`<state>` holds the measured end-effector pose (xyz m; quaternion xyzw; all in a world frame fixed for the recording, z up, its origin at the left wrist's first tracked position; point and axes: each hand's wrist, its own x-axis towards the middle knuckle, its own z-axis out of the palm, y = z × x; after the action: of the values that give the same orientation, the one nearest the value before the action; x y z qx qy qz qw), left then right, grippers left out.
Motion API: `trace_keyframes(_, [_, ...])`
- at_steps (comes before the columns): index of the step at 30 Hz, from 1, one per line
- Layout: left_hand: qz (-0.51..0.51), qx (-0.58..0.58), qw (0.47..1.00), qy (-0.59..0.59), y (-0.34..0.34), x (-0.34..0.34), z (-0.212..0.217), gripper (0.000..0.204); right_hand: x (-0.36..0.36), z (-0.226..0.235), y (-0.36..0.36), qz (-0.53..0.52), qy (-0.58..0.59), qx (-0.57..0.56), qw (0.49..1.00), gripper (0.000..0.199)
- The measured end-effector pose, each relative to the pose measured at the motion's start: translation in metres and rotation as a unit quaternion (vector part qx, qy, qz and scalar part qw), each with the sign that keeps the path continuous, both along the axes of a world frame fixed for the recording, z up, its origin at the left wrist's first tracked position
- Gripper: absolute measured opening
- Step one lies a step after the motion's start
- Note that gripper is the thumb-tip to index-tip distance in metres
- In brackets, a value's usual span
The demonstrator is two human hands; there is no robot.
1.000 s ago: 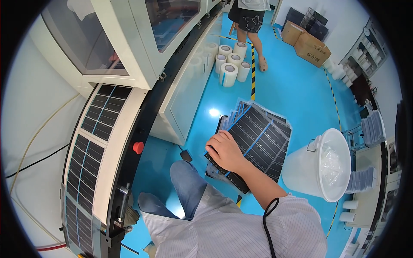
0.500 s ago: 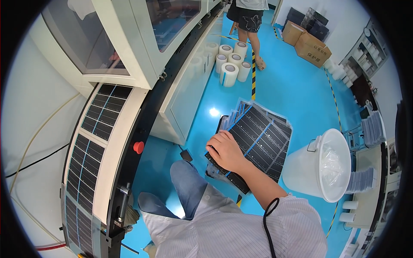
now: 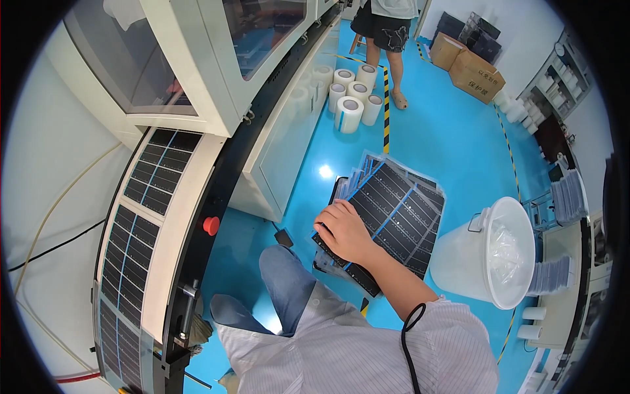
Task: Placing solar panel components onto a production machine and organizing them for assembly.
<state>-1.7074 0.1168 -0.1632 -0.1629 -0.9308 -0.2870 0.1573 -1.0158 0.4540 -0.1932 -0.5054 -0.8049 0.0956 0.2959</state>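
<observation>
My right hand (image 3: 343, 230) rests on the left edge of a stack of black sheets (image 3: 397, 213), its fingers curled over that edge. The sheets carry thin pale lines and bright blue bands, and clear film shows along their uneven edges. What lies under my palm is hidden. My left hand is not in view. Similar black panels (image 3: 130, 253) lie in a row on the pale bed of a machine (image 3: 190, 164) at my left.
A white bucket (image 3: 453, 256) holding clear film stands right of the stack. Several white rolls (image 3: 350, 115) stand on the blue floor ahead. A person (image 3: 387, 33) stands beyond them. Cardboard boxes (image 3: 478, 75) sit at the far right. A red button (image 3: 210, 225) juts from the machine's edge.
The person at the back has shifted slightly to the right. My right hand and the stack stay where they were.
</observation>
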Motion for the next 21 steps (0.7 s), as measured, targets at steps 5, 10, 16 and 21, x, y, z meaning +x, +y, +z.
trace_keyframes(5, [-0.019,0.005,1.000,0.011,0.004,0.011,0.004,0.044,0.000,0.000,0.000,0.001,0.002,0.006,1.000,0.015])
trace_keyframes(10, [-0.011,-0.009,1.000,0.015,-0.001,0.002,0.003,0.044,0.000,-0.001,0.001,0.002,0.001,0.003,1.000,0.016])
trace_keyframes(16, [-0.025,0.001,0.999,0.024,0.004,0.004,0.001,0.043,0.001,-0.001,0.000,0.002,-0.003,0.007,1.000,0.016])
trace_keyframes(21, [-0.002,-0.040,0.998,0.047,-0.010,-0.020,-0.007,0.044,0.000,0.000,0.001,0.003,-0.004,0.011,1.000,0.015])
